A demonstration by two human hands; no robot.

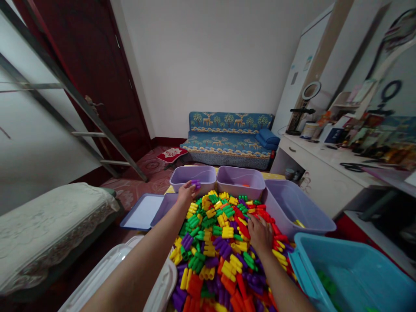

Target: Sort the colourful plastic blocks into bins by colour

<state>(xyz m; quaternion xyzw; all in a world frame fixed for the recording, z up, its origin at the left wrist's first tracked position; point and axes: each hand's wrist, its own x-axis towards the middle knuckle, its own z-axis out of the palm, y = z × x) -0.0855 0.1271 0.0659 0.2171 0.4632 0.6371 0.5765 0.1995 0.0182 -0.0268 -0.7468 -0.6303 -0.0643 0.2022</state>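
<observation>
My left hand (186, 193) is pinched on a purple plastic building block (196, 184), held at the near rim of the back-left lavender bin (182, 173). With fingers bent down and slightly apart, my right hand (261, 233) rests on the right side of a large pile of blocks (227, 233). Red, purple and green pieces lie around its fingertips, which are partly hidden. The pile mixes yellow, green, purple, red and orange pieces. An orange piece (246, 186) lies in the back-middle lavender bin (224, 173), and a yellow piece (299, 223) in the right lavender bin (276, 208).
A turquoise bin (302, 255) with green pieces stands at the near right. Another lavender bin (164, 208) and a blue-rimmed white tray lid (143, 211) are at left, white lids (104, 271) nearer. Beyond are a sofa (227, 141), a ladder (84, 104) and a desk (321, 167).
</observation>
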